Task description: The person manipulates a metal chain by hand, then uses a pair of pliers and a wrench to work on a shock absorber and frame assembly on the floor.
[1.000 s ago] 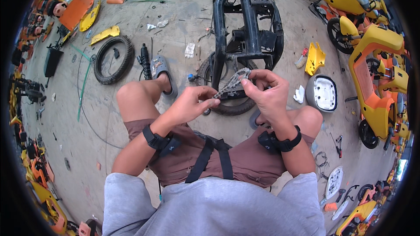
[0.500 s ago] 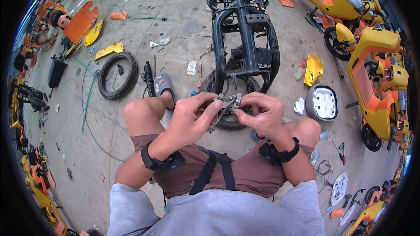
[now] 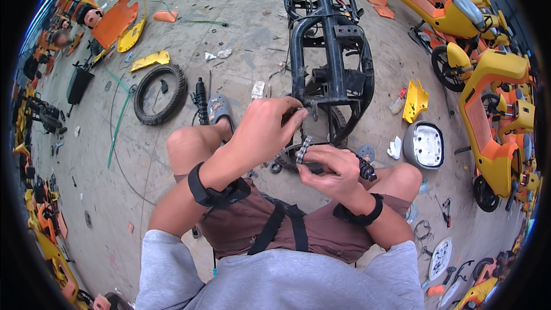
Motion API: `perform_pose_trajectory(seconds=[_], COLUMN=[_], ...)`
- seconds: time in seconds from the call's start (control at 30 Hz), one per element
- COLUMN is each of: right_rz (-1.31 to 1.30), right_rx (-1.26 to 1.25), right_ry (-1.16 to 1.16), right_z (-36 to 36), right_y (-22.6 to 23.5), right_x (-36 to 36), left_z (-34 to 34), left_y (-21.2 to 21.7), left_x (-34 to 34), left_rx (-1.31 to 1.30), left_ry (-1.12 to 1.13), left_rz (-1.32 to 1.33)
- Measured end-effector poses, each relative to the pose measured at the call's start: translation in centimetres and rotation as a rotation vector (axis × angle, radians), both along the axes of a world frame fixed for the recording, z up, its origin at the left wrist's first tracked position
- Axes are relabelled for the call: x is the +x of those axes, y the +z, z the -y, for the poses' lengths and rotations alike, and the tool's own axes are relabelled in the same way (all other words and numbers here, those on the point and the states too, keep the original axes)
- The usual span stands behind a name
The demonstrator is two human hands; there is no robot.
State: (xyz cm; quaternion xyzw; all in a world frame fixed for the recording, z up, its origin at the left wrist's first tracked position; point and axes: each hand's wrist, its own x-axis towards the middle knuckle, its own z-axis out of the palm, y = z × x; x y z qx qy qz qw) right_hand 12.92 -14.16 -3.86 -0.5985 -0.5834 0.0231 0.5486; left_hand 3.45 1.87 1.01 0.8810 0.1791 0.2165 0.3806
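Observation:
My right hand pinches a ridged silver metal piece between thumb and fingers; it looks like a narrow band or ring seen edge-on, its exact kind unclear. My left hand is raised higher and to the left, fingers curled with thumb and fingertips near each other. What it holds, if anything, is hidden. The left fingertips are beside the lower end of a black scooter frame. Below that frame lies a black wheel, partly behind my hands. A black shock absorber shows beside my right hand.
A tyre, another shock absorber and a yellow panel lie on the left. To the right are a yellow cover, a grey-and-white shell and parked yellow scooters. A small black ring sits between my legs.
My hands have moved apart: the left went up toward the scooter frame, the right came down with the ridged metal piece. The view shifted slightly, moving the frame rightward.

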Motion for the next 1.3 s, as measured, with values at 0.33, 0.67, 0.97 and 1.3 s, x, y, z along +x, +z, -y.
perform_pose_trajectory(seconds=[0.33, 0.67, 0.97, 1.3], right_rz=[-0.431, -0.856, -1.009, -1.101], right_rx=[-0.300, -0.068, -0.050, -0.040], right_ry=[-0.150, -0.204, -0.139, -0.046], right_z=[0.7, 0.2, -0.4, -0.6], right_y=[0.7, -0.6, -0.7, 0.1], right_x=[-0.5, 0.8, 1.0, 0.9], left_z=[-1.5, 1.3, 0.1, -0.2], left_y=[-3.6, -6.7, -6.2, -4.7], left_x=[0.3, -1.3, -1.9, -3.5], left_rx=[-0.701, -0.884, -0.911, -1.010], left_ry=[-0.192, -0.202, -0.059, 0.024], left_rz=[-0.212, -0.079, 0.054, 0.067])
